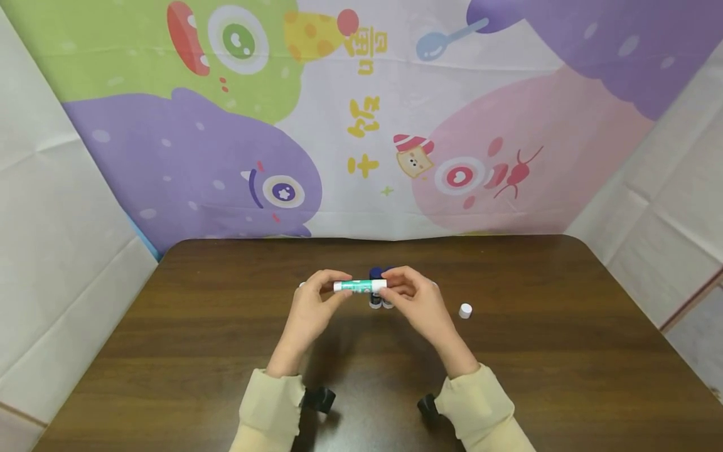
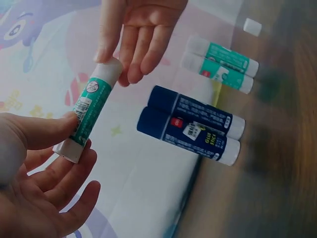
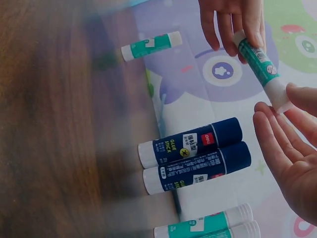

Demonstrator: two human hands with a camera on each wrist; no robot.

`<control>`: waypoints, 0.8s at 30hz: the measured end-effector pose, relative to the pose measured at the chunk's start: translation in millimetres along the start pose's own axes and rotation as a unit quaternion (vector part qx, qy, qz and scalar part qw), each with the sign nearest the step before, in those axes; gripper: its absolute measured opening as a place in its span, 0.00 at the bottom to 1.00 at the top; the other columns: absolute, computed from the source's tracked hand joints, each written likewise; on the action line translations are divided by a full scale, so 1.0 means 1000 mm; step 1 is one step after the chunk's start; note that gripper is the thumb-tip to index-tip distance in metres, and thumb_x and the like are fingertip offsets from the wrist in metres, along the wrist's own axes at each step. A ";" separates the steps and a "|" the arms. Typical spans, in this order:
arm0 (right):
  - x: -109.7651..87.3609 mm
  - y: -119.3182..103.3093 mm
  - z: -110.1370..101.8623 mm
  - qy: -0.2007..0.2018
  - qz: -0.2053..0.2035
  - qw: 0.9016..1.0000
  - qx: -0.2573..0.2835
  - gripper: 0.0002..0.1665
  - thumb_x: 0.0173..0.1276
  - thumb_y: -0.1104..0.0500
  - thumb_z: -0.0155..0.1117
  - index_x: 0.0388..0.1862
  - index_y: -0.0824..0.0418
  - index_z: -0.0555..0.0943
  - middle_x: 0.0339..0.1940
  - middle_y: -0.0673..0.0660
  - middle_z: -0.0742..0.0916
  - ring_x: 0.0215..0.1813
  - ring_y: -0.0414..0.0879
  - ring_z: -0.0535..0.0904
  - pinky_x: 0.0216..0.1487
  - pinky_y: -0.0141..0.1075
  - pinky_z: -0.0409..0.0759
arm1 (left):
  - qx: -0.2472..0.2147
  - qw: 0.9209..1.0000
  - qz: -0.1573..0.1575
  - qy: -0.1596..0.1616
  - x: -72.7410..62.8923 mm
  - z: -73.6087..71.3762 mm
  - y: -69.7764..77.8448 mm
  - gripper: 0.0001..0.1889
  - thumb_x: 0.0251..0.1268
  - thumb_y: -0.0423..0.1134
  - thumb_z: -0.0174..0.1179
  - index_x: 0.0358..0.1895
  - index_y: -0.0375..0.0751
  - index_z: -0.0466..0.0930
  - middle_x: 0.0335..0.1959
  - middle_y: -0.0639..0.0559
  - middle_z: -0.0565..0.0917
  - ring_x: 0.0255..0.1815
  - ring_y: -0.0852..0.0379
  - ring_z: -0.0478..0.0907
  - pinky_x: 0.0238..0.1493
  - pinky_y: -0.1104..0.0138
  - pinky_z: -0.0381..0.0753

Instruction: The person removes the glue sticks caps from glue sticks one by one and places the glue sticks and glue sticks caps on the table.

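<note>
A green glue stick [image 1: 357, 286] with white ends is held level above the table between both hands. My left hand [image 1: 312, 302] pinches its base end between thumb and fingers. With thumb and fingers my right hand [image 1: 420, 304] pinches the white cap [image 2: 113, 69] at the other end. Just beyond the hands, two dark blue glue sticks [image 2: 190, 130] stand upright side by side, partly hidden in the head view. A loose white cap [image 1: 465, 311] lies on the table right of the right hand.
Two more green glue sticks [image 2: 220, 64] stand together on the right, behind the right hand. Another green glue stick [image 3: 152, 45] stands on the left, mostly hidden by the left hand in the head view. A cartoon-printed cloth [image 1: 361, 207] hangs behind the brown table [image 1: 198, 339].
</note>
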State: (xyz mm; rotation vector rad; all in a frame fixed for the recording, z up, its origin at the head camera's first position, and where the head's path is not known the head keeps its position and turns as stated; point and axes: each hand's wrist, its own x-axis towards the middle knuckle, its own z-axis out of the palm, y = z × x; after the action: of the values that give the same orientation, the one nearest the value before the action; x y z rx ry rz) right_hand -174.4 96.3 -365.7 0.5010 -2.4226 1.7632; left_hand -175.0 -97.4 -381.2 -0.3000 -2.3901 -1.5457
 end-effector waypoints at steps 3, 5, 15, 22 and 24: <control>-0.002 -0.009 -0.003 -0.004 0.000 1.000 0.002 0.15 0.59 0.64 0.64 0.44 0.70 0.78 0.38 0.63 0.84 0.40 0.52 0.81 0.37 0.27 0.78 | 0.002 1.000 0.000 -0.003 0.000 -0.001 0.003 0.10 0.52 0.33 0.65 0.40 0.44 0.82 0.40 0.51 0.82 0.39 0.55 0.79 0.46 0.60 0.76; -0.002 -0.012 -0.004 -0.005 0.002 1.000 0.001 0.15 0.59 0.64 0.64 0.44 0.70 0.78 0.38 0.63 0.84 0.40 0.51 0.81 0.38 0.27 0.77 | 0.003 1.000 -0.002 -0.005 0.000 -0.002 0.004 0.10 0.52 0.34 0.65 0.40 0.44 0.82 0.40 0.52 0.82 0.40 0.56 0.79 0.46 0.60 0.76; -0.001 -0.012 -0.007 -0.008 -0.004 1.000 -0.005 0.12 0.59 0.64 0.64 0.42 0.67 0.79 0.37 0.61 0.85 0.39 0.48 0.81 0.38 0.29 0.78 | 0.008 1.000 -0.017 -0.016 -0.001 -0.005 0.008 0.09 0.52 0.36 0.66 0.39 0.47 0.82 0.37 0.55 0.83 0.39 0.58 0.78 0.45 0.59 0.74; -0.002 -0.015 -0.011 -0.014 -0.015 1.000 -0.009 0.12 0.58 0.65 0.64 0.41 0.68 0.80 0.37 0.62 0.85 0.38 0.49 0.81 0.37 0.29 0.78 | 0.018 0.999 -0.023 -0.019 -0.001 -0.005 0.012 0.10 0.51 0.37 0.66 0.39 0.44 0.83 0.34 0.54 0.85 0.36 0.59 0.78 0.38 0.65 0.74; -0.002 -0.017 -0.012 -0.016 -0.020 1.000 -0.016 0.12 0.58 0.65 0.64 0.41 0.68 0.80 0.37 0.62 0.85 0.37 0.50 0.81 0.37 0.28 0.78 | 0.020 0.999 -0.023 -0.018 -0.001 -0.005 0.012 0.10 0.51 0.37 0.66 0.39 0.44 0.84 0.33 0.54 0.85 0.35 0.60 0.78 0.36 0.66 0.74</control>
State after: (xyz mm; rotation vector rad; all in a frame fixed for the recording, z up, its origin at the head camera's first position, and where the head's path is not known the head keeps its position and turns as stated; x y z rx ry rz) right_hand -168.3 103.8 -347.2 0.5743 -2.4394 1.7102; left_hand -169.8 -97.2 -368.8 -0.2685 -2.4696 -1.5235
